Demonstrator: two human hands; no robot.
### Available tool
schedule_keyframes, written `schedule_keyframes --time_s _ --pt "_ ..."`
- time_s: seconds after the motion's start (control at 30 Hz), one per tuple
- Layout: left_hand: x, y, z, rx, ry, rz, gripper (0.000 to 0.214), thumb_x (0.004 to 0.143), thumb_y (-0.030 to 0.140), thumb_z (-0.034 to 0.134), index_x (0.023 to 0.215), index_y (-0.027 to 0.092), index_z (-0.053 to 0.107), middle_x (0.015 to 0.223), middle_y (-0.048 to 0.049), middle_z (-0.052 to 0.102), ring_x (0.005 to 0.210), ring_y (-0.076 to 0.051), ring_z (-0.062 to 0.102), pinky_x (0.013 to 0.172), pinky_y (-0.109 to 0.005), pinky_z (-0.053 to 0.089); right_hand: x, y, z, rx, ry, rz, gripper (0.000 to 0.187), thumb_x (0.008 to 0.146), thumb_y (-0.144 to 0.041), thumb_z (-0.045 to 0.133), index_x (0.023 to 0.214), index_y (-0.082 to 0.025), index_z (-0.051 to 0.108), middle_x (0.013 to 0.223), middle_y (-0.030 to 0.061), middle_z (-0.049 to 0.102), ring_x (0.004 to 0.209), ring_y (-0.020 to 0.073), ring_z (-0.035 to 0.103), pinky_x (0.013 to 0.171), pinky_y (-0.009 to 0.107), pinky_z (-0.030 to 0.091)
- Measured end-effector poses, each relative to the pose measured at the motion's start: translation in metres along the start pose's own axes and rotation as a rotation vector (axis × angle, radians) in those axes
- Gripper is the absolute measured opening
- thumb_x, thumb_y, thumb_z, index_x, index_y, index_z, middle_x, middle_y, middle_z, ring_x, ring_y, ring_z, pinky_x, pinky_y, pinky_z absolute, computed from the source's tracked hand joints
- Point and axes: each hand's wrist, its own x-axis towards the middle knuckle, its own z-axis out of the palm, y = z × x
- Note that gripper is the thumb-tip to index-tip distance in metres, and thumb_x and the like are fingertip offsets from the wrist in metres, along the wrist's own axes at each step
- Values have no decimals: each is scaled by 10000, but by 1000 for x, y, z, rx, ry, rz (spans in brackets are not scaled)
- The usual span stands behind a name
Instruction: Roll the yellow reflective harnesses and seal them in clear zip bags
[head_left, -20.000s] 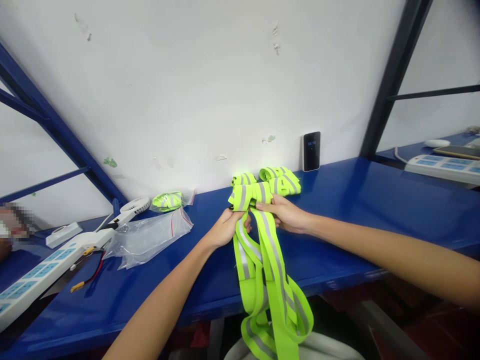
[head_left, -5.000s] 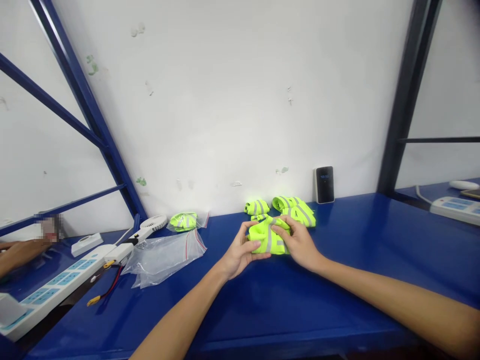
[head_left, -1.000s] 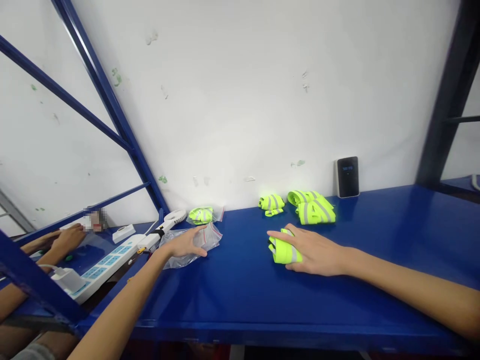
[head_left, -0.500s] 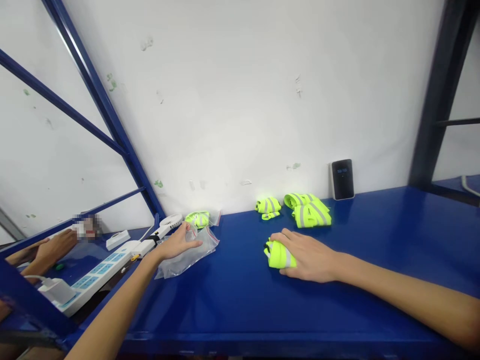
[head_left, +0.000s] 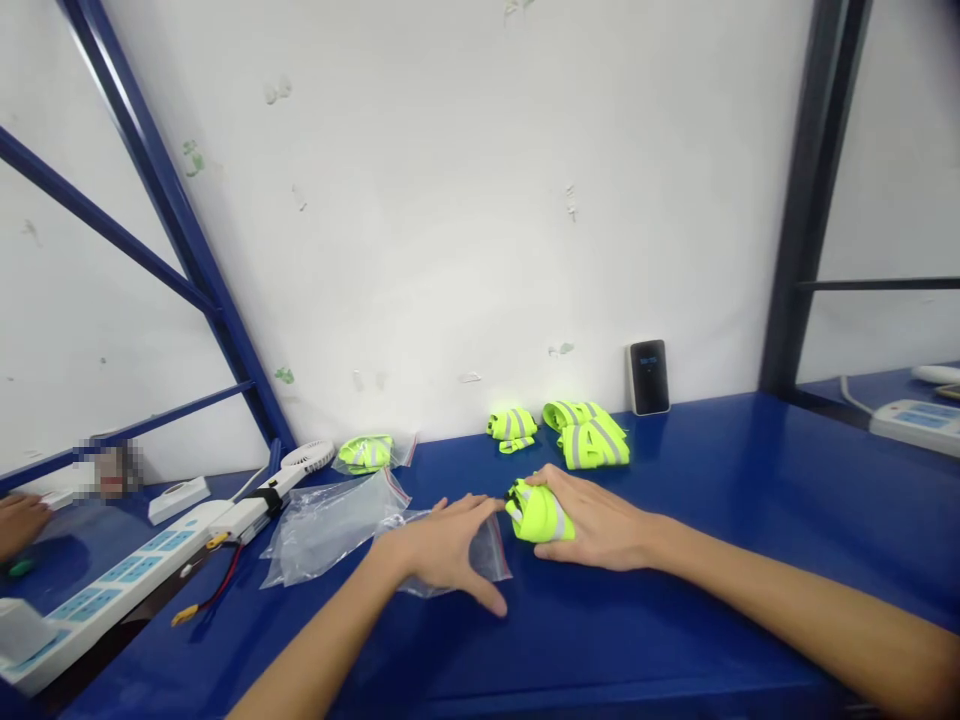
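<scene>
My right hand [head_left: 592,518] is closed around a rolled-up neon-yellow reflective strap [head_left: 537,512] with a grey stripe and a black part at its end. Just left of it, my left hand [head_left: 446,545] has thumb and fingers spread apart, over a clear zip bag [head_left: 491,555] with a red seal line. The hand covers part of that bag, and its fingertips come close to the roll. More clear zip bags [head_left: 330,525] lie flat to the left. Behind them sits a bagged yellow roll [head_left: 366,453].
Against the wall are a small yellow roll [head_left: 513,428], folded yellow reflective straps [head_left: 592,440] and a black-and-white device [head_left: 649,377]. At left lie a power strip [head_left: 112,580], a small fan [head_left: 307,457] and a cable with yellow connectors [head_left: 217,580]. A co-worker's hand [head_left: 22,522] shows beyond the frame.
My left hand has moved right from the bag pile, and one bag now lies beneath it beside the roll. My right hand still holds the roll. The view has shifted.
</scene>
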Motion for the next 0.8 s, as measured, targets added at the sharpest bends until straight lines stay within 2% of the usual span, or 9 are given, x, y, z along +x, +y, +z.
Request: schedule_keyframes --time_s 0.13,0.23,0.37,0.53,0.8 --pt "46 -12 4 -36 73 63 1021 552 723 702 1404 254 391 1493 -137 370 1382 -374 329 1115 -538 275 1 8 -6 -5 18 46 562 793 -501 641 1212 -209 407 1179 102 536 1067 285 556 879 411 450" --pt "61 -14 10 -70 183 85 910 642 751 617 1362 226 434 1433 -141 447 1342 -346 397 1097 -490 324 2 16 -9 -23 36 74 539 790 -478 645 1201 -212 418 1160 102 553 1029 289 564 837 404 453" --pt "60 -12 23 -72 269 53 931 668 768 578 1376 204 364 1513 -168 327 1410 -377 267 1139 -560 196 4 22 -11 -34 53 75 542 770 -464 661 1186 -205 429 1148 102 566 1014 293 571 834 395 446" --pt "53 -4 25 -136 356 98 769 677 733 609 1220 228 408 1404 -134 452 1294 -328 443 1099 -541 293 5 24 -12 -63 30 77 478 767 -421 652 1141 -210 442 1103 94 586 938 279 592 783 368 449" --pt "50 20 23 -31 463 207 686 679 714 622 1117 231 410 1468 -135 370 1407 -317 291 1163 -559 153 4 17 -9 -187 -28 29 462 714 -414 682 1045 -212 430 984 70 573 844 266 581 706 356 442"
